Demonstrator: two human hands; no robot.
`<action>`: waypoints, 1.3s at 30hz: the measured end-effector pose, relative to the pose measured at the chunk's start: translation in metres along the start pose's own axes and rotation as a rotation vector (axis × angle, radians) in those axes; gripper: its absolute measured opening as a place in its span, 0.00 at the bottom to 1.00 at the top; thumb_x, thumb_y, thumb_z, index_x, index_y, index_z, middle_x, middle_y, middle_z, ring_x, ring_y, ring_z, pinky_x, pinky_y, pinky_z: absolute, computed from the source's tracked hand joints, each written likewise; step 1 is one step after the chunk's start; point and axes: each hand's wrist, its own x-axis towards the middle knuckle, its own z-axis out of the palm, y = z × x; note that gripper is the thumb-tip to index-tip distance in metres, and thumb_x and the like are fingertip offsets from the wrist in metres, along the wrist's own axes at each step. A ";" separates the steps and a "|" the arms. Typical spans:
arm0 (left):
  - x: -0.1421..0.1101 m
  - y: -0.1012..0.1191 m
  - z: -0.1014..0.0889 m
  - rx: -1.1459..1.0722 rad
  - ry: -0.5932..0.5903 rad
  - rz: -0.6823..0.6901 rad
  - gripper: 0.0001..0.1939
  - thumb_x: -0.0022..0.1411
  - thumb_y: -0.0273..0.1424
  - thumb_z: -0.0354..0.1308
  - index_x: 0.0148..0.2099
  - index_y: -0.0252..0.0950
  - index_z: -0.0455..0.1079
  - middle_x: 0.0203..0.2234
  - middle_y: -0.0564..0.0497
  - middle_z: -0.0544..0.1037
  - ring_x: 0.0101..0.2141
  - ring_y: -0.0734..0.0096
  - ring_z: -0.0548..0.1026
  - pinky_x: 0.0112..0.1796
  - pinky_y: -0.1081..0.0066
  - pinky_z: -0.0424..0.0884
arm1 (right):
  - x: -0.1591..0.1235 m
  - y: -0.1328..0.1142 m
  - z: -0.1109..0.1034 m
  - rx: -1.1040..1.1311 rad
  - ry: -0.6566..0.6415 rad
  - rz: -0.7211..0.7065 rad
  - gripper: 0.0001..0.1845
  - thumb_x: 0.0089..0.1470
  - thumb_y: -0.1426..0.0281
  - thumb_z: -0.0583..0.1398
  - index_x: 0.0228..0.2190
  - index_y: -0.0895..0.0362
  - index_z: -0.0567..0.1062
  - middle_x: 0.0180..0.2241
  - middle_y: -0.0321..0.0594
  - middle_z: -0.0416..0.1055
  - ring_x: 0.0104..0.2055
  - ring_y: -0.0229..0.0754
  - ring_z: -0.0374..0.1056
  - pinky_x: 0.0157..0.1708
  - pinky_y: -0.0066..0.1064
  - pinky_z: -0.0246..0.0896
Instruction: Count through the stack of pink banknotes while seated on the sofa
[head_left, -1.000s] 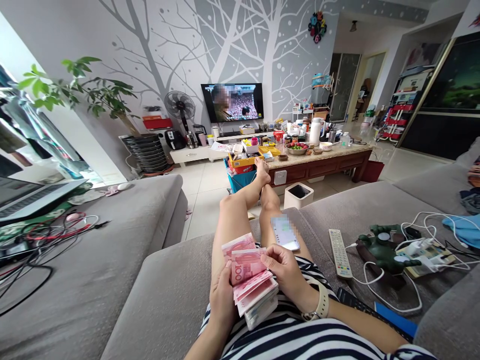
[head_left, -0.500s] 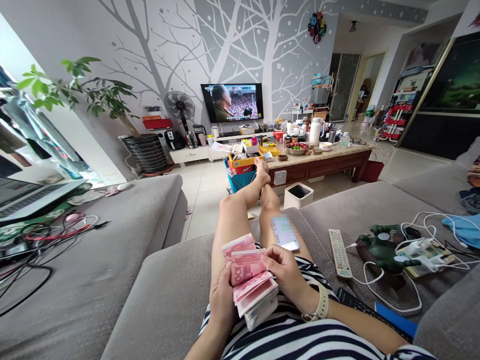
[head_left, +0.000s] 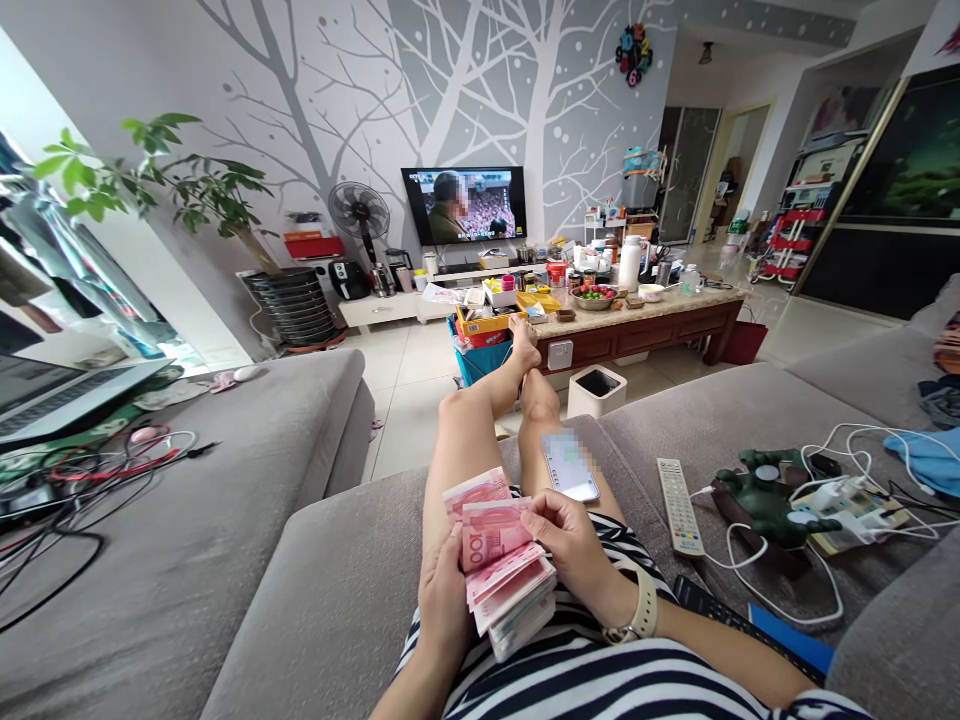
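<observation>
A folded stack of pink banknotes lies over my lap, with "100" printed on the upper notes. My left hand is wrapped round the stack's left side, thumb on top. Thumb and fingers of my right hand pinch the upper right corner of one banknote. Behind that note another pink one sticks up at the far side. Paler note ends fan out toward me. A phone with a lit, partly blurred screen rests on my right thigh, just beyond my right hand.
On the grey sofa to the right lie a remote control, a dark green figure and a power strip with white cables. A laptop and tangled cables are at left. Ahead stand a loaded coffee table and a bin.
Both hands and the banknotes stay in the same place. Only the picture on the television has shifted.
</observation>
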 end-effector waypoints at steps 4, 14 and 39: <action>-0.002 0.003 0.001 -0.013 0.000 -0.020 0.10 0.51 0.37 0.57 0.27 0.37 0.75 0.22 0.49 0.77 0.30 0.63 0.72 0.37 0.68 0.69 | -0.001 0.000 0.000 0.003 0.002 0.000 0.13 0.50 0.63 0.62 0.23 0.58 0.68 0.22 0.31 0.61 0.24 0.34 0.55 0.26 0.26 0.51; -0.002 0.004 0.004 -0.109 0.015 -0.058 0.12 0.45 0.39 0.60 0.29 0.35 0.76 0.22 0.50 0.76 0.24 0.68 0.69 0.32 0.70 0.67 | 0.000 0.004 -0.001 0.019 -0.001 -0.011 0.12 0.50 0.64 0.62 0.24 0.59 0.68 0.22 0.31 0.62 0.24 0.33 0.55 0.26 0.25 0.51; 0.000 -0.003 0.003 -0.166 -0.036 -0.106 0.12 0.45 0.37 0.61 0.32 0.35 0.77 0.20 0.52 0.75 0.20 0.73 0.65 0.24 0.74 0.63 | 0.000 0.003 -0.001 0.022 -0.003 -0.001 0.09 0.52 0.65 0.61 0.27 0.59 0.72 0.25 0.35 0.67 0.27 0.36 0.61 0.29 0.26 0.56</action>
